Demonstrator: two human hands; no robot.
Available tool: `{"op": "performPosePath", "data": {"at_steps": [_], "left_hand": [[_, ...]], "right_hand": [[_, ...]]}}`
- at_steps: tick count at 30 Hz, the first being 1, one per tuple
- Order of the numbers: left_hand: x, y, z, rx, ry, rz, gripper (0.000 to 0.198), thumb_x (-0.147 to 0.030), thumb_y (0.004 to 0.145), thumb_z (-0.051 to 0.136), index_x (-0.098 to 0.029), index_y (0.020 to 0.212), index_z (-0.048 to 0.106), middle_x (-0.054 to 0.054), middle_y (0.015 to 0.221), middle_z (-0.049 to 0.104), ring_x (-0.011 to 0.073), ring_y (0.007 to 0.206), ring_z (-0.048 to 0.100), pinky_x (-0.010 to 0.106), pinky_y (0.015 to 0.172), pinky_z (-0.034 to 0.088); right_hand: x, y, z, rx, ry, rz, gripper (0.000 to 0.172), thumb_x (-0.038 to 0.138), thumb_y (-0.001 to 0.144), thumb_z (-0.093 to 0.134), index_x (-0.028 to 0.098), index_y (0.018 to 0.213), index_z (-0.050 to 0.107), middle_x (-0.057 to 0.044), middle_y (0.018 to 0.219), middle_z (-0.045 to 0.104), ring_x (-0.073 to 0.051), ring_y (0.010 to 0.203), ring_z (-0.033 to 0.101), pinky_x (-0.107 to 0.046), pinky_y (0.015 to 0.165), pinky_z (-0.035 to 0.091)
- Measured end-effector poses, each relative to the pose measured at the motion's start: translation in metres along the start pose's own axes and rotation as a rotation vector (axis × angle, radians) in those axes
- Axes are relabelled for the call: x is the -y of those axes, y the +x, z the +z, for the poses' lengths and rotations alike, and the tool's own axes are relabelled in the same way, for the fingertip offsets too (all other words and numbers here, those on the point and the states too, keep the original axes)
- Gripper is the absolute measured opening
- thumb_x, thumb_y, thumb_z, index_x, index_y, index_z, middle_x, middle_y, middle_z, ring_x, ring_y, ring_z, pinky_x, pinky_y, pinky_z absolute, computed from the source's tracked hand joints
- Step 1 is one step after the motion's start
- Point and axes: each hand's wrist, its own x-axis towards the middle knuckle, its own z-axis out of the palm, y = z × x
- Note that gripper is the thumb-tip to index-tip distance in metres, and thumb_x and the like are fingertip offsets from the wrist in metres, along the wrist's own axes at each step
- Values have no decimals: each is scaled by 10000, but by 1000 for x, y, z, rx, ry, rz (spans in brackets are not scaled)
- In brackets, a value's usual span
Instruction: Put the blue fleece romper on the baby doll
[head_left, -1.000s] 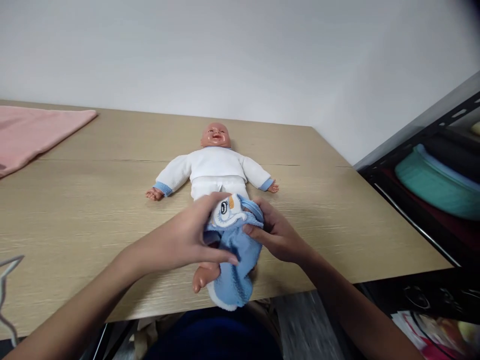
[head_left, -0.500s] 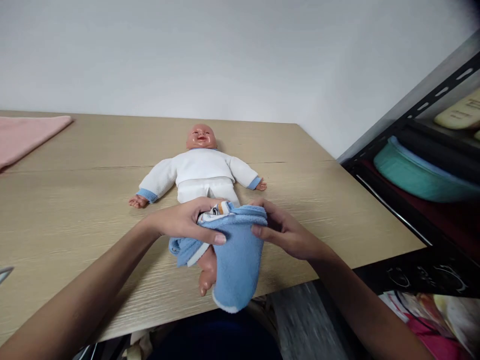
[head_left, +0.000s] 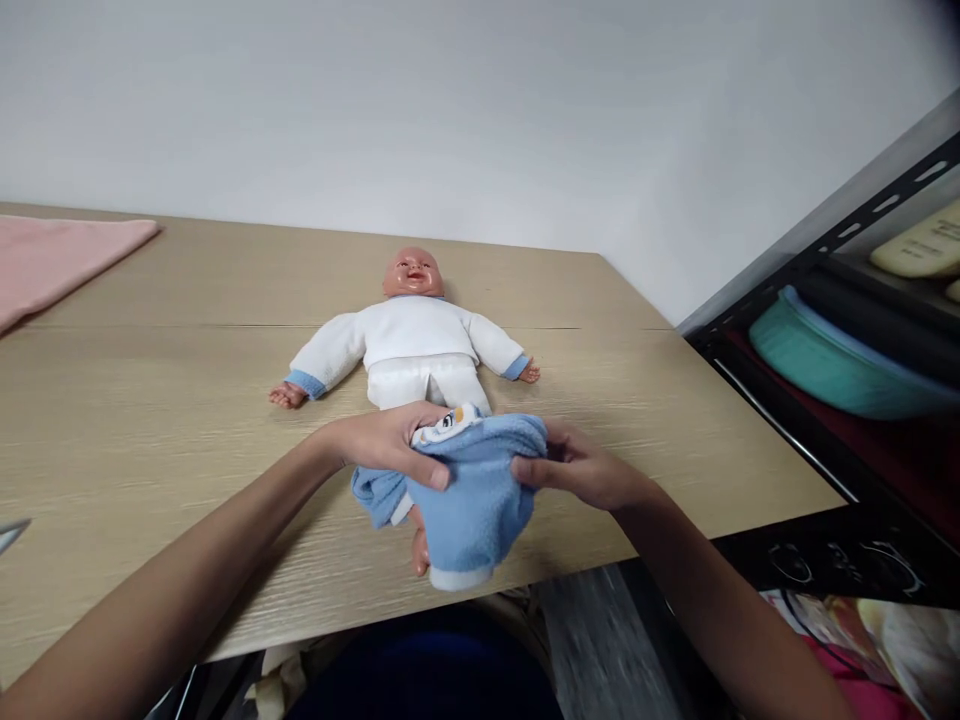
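A baby doll [head_left: 424,330] lies on its back on the wooden table, head away from me, in a white top with blue cuffs. Blue doll trousers [head_left: 480,500] with white hems cover its lower legs, and one bare foot shows beside the hanging trouser leg. My left hand [head_left: 397,445] grips the waistband on the left, thumb on the outside and fingers hidden behind. On the right side of the trousers, my right hand [head_left: 581,465] pinches the cloth. The doll's other foot is hidden by the trousers.
A pink cloth [head_left: 67,260] lies at the table's far left. To the right stands a black shelf rack [head_left: 787,430] holding a teal basin [head_left: 840,360] and a yellowish bottle [head_left: 919,245]. The table's front edge runs just below the doll's feet.
The right trouser leg has been bunched up, so its white hem hangs higher and looks shorter. Both hands keep hold; the view has shifted slightly.
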Motion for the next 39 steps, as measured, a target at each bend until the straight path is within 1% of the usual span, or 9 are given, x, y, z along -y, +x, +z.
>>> {"op": "performPosePath", "data": {"at_steps": [2,5,12,17,23,26,30,35,39], "left_hand": [[4,-2,-2,48,-42,-50,541,-612,725,1002,-209,987,753,18,892,744,214,792,671,311,746,588],[7,-4,-4,14,-10,-45,483,-615,796,955,-213,980,761,21,880,743,216,797,675,319,760,599],[8,-6,-5,-91,151,21,424,-594,972,812,-236,1198,788,77,1283,804,301,1238,714,419,1152,548],[14,-8,-7,-132,113,-42,550,-691,985,768,-240,1300,760,72,1320,797,303,1269,707,404,1142,553],[9,-4,-5,-43,5,-10,839,-927,807,757,-182,1191,788,86,1138,810,328,1084,731,395,955,608],[2,-1,3,-8,16,-17,631,-696,821,893,-179,1165,775,42,1047,786,290,1003,719,373,931,582],[-6,4,17,-119,152,-69,350,-401,902,822,-185,1162,733,58,1117,787,292,1068,719,400,976,567],[-3,9,33,-210,260,-57,386,-402,953,723,-193,1268,642,105,1294,763,333,1201,708,461,1038,552],[1,11,41,-330,416,-143,298,-395,954,642,-203,1179,598,108,1192,750,342,1117,717,475,966,533]], "right_hand": [[-6,1,1,-97,36,-15,440,631,960,835,207,1065,779,-14,964,712,-172,883,653,-304,845,570],[-9,5,3,-119,35,27,486,677,981,789,210,1112,784,-25,1020,729,-179,928,660,-304,862,567],[-6,5,1,170,-53,112,492,568,856,949,210,1148,781,-12,990,759,-189,865,692,-297,788,593],[-10,2,3,-6,-74,-6,369,511,1036,786,261,1308,775,-50,1222,807,-235,1099,755,-363,971,626],[-19,5,11,-134,-15,-21,402,561,1016,801,212,1210,759,-42,1135,797,-218,1058,733,-377,1021,593],[-18,2,20,-202,50,12,462,568,1005,810,224,1303,731,-55,1246,790,-234,1159,728,-404,1092,570],[-11,-2,39,-244,41,-1,609,459,889,947,259,1404,689,-63,1357,768,-265,1269,713,-437,1157,548],[-19,-1,57,-604,158,166,551,324,840,874,241,1339,654,-52,1285,767,-256,1182,724,-391,1032,582],[-26,-6,56,-678,34,201,392,308,855,759,235,1218,630,-15,1092,749,-239,1013,708,-348,859,556]]}}
